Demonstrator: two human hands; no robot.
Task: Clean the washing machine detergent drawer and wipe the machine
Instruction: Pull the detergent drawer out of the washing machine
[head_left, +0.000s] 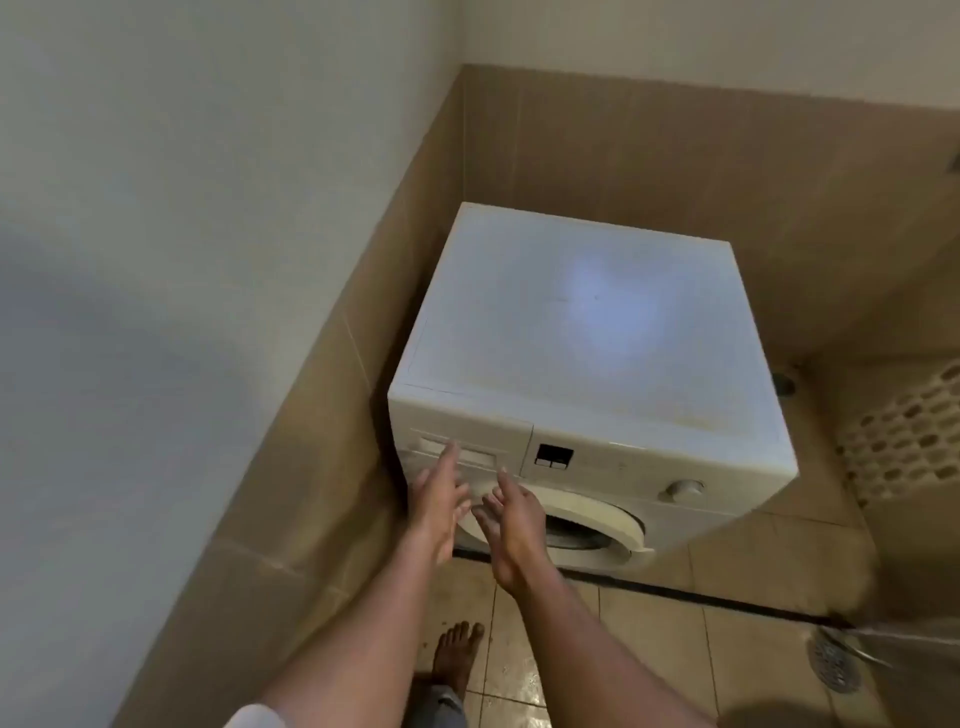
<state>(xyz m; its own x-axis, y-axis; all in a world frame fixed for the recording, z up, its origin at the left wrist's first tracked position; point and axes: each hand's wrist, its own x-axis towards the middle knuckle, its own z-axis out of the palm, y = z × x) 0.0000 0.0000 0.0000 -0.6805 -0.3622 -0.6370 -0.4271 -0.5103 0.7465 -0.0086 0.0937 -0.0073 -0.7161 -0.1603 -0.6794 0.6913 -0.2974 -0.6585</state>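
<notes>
**2 open hands at the drawer**

The left hand (439, 499) is flat with straight fingers, its tips at the closed detergent drawer (467, 449). The right hand (514, 525), just beside it, is also spread and holds nothing. The round door (608, 512) sits right of both hands. Beyond them, the washing machine (571, 322) fills the tiled corner.

White painted wall (156, 208): upper left and top of frame. Tan tile band (675, 145): below it, along both walls. Glossy tan floor tiles (649, 649): lower centre. Dark strip (727, 603): crosses the floor. Round metal floor drain (834, 670): lower right. Pale perforated panel (914, 436): right edge.
</notes>
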